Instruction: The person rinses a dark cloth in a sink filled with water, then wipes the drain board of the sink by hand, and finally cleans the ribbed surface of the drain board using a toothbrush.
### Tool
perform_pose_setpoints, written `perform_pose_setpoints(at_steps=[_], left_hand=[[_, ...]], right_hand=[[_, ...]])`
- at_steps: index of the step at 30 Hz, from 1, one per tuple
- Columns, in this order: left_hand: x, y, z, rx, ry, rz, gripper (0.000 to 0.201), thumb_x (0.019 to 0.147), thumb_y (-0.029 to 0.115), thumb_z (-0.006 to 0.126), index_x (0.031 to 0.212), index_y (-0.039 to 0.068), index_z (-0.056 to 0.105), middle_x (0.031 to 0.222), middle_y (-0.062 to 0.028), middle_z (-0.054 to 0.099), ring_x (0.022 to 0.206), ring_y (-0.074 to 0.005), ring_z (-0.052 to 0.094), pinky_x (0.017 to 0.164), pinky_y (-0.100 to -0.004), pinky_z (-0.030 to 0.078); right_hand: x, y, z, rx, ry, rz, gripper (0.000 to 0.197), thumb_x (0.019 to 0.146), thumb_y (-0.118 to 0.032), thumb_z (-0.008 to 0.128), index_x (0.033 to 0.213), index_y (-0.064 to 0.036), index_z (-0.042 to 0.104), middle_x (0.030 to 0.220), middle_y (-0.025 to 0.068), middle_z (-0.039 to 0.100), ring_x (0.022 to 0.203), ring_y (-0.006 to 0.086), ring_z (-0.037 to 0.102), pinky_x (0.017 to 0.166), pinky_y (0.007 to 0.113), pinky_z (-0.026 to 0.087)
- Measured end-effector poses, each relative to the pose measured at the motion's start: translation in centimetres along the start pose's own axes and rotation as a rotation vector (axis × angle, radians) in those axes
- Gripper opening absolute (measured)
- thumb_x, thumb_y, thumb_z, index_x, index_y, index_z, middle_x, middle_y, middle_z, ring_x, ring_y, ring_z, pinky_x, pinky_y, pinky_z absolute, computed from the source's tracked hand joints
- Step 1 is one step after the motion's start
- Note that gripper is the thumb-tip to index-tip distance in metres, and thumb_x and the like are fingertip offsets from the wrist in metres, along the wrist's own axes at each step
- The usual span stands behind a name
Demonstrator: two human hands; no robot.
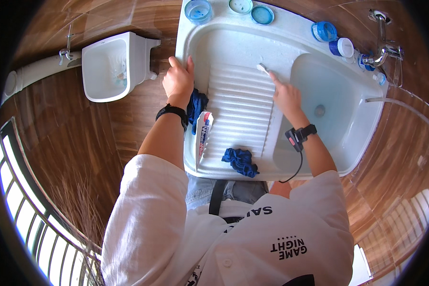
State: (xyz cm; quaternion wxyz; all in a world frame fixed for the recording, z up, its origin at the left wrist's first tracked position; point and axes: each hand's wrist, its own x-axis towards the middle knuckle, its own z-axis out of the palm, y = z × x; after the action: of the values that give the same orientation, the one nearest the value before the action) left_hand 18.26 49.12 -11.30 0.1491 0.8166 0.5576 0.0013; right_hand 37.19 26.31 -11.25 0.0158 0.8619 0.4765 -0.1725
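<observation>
White brush in right hand, pointing up-left

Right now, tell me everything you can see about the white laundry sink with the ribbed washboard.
The white laundry sink looks like glossy moulded stone or plastic. Its sloped ribbed washboard drains toward a deeper basin with a drain on the person's right. The left hand grips its left rim; the right hand presses a small pale object onto the ribs. A dark blue cloth lies at the washboard's near edge, another hangs by the left wrist. Blue lids and containers line the back ledge.
</observation>
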Motion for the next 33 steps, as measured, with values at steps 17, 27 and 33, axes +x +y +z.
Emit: perform_pose_setpoints(at_steps=[17, 27, 33], left_hand=[[0.2, 0.2, -0.3, -0.008, -0.011, -0.012, 0.042, 0.084, 0.044, 0.043, 0.087, 0.002, 0.038, 0.062, -0.0210, 0.058, 0.058, -0.0380, 0.059, 0.053, -0.0447, 0.049], [-0.2, -0.1, 0.1, 0.005, 0.018, 0.013, 0.041, 0.084, 0.042, 0.046, 0.085, 0.002, 0.038, 0.058, -0.0193, 0.057, 0.054, -0.0369, 0.058, 0.049, -0.0435, 0.049], [0.0, 0.3, 0.3, 0.004, 0.045, 0.048, 0.041, 0.083, 0.042, 0.046, 0.085, 0.002, 0.038, 0.056, -0.0185, 0.056, 0.053, -0.0368, 0.058, 0.049, -0.0432, 0.049]], right_hand=[[0.2, 3.0, -1.0, 0.318, 0.276, 0.583, 0.050, 0.072, -0.004, 0.048, 0.117, -0.0253, 0.052, 0.078, 0.0142, 0.062, 0.069, 0.0314, 0.059, 0.062, 0.040, 0.047], [0.5, 4.8, 0.4, 0.281, 0.321, 0.412, 0.048, 0.073, -0.005, 0.052, 0.116, -0.0248, 0.052, 0.067, 0.0145, 0.059, 0.063, 0.0323, 0.057, 0.056, 0.040, 0.047], [-1.0, 3.6, -0.8, 0.285, 0.196, 0.096, 0.046, 0.074, -0.004, 0.052, 0.116, -0.0247, 0.053, 0.065, 0.0143, 0.057, 0.058, 0.0321, 0.055, 0.052, 0.040, 0.044]])
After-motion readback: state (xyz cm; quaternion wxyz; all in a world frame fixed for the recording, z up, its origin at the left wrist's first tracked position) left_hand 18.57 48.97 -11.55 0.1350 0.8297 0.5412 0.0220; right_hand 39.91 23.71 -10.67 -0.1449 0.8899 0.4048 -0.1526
